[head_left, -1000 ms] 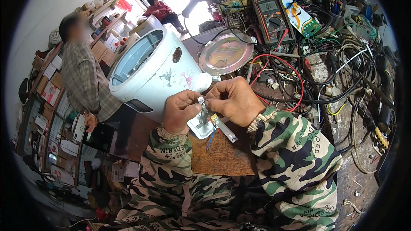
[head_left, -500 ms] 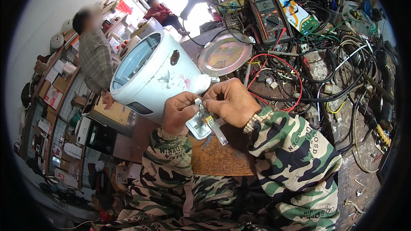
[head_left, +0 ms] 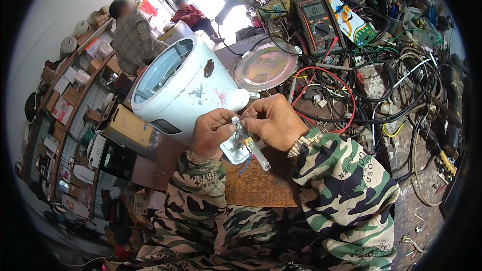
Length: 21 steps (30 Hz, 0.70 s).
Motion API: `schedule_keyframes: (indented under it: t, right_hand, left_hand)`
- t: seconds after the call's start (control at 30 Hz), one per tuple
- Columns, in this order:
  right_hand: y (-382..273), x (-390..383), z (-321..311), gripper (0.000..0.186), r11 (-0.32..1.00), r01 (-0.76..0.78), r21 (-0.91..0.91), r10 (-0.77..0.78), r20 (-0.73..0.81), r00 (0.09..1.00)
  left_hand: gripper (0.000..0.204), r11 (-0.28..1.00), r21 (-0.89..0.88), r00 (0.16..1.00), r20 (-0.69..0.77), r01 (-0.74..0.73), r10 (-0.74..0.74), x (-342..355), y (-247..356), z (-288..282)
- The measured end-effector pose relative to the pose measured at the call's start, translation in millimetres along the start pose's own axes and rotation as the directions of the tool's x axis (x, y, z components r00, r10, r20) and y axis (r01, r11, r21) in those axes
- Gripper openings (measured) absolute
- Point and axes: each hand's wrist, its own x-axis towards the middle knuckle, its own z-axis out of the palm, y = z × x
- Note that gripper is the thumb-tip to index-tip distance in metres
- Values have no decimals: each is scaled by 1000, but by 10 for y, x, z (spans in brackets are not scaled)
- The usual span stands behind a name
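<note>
My left hand [head_left: 211, 135] has its fingers closed on a small white plastic fitting [head_left: 236, 121], with a pale housing [head_left: 232, 151] under it. My right hand [head_left: 276, 124] pinches the same fitting from the other side, fingers bent. Hanging down from the fitting are a narrow light strip [head_left: 262, 157], a small yellow component [head_left: 248, 143] and thin blue and red wires. Just beyond my hands lies a pale blue appliance body [head_left: 188, 95] on its side, with an open rim and flower print.
Behind are a round metal plate [head_left: 265, 65], a multimeter [head_left: 320, 20] and tangled cables [head_left: 391, 110] across the right bench. At left stand shelves of boxes [head_left: 63, 108], a person in plaid [head_left: 131, 37] and, farther back, a seated person in red [head_left: 187, 15].
The person in plaid has moved back and rightward, behind the appliance body, uncovering more shelving. My hands remain on the white fitting with only small shifts.
</note>
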Motion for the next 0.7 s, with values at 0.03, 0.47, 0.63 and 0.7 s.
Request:
schedule_keyframes:
  t: [0.03, 0.47, 0.63, 0.7]
  right_hand:
    - [16, 20, 56, 13, 1000, -8, 14, 8, 22, 1000]
    - [-36, 3, -17, 18, 999, 35, -25, -34, 27, 999]
    - [-17, -8, -63, 18, 998, 28, -52, -27, 20, 999]
    - [-28, -16, -54, 18, 999, 28, -35, -28, 25, 999]
  left_hand:
    - [22, 1000, 30, 1000, -28, -2, 2, -62, 17, -40]
    - [21, 990, 122, 996, -52, -67, 73, -37, 31, 48]
    - [20, 991, 109, 995, -57, -71, 78, 22, -35, 71]
    - [20, 991, 115, 995, -73, -66, 74, 8, -10, 89]
